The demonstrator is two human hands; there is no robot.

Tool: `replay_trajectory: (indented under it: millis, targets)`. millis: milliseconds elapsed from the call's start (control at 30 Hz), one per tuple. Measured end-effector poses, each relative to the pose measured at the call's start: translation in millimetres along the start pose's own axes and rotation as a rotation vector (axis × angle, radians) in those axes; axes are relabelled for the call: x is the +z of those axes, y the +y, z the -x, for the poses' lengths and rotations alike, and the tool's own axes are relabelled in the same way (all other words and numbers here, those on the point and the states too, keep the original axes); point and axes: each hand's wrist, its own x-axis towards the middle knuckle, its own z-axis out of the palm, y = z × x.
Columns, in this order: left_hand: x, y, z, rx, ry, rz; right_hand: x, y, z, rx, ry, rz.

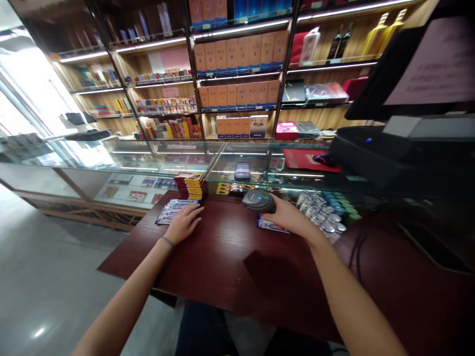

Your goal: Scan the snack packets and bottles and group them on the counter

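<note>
My right hand (285,213) is wrapped round a dark grey barcode scanner (259,200) with a small blue light on top. The scanner is held above the wooden counter (222,257). Partly beneath that hand lies a blue-and-white wrapped packet (272,225). On the left, my left hand (183,222) rests with fingers spread at the edge of several similar blue-and-white packets (172,211) laid side by side. Just behind them stands a stack of red and yellow packs (190,186).
Several cans (321,212) stand right of my right hand. A glass display case (178,158) borders the counter's far side. A dark monitor (415,74) rises at the right, and a phone-like black slab (436,247) lies near cables. Stocked shelves (241,74) line the wall.
</note>
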Motion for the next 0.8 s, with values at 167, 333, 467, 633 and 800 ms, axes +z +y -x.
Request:
replay_trajectory:
  millis: [167,333,467,633,800]
  targets:
    - [40.9,65.0,-52.3,0.053,-0.015,0.237,-36.5,9.7,12.2,0.058,-0.024,-0.079]
    - [86.4,124.5,-89.3,0.127,-0.027,0.472,-64.1,24.6,24.7,0.109,-0.031,-0.124]
    - [121.5,164.1,-107.0,0.249,-0.042,0.451,-84.4,43.3,36.0,0.144,-0.045,-0.169]
    - [150.6,195.9,-116.8,0.412,-0.069,0.224,-106.5,67.2,52.0,0.183,-0.011,-0.229]
    - [162.9,202.9,-118.2,0.463,-0.073,0.130,-119.4,73.6,62.7,0.215,0.037,-0.232]
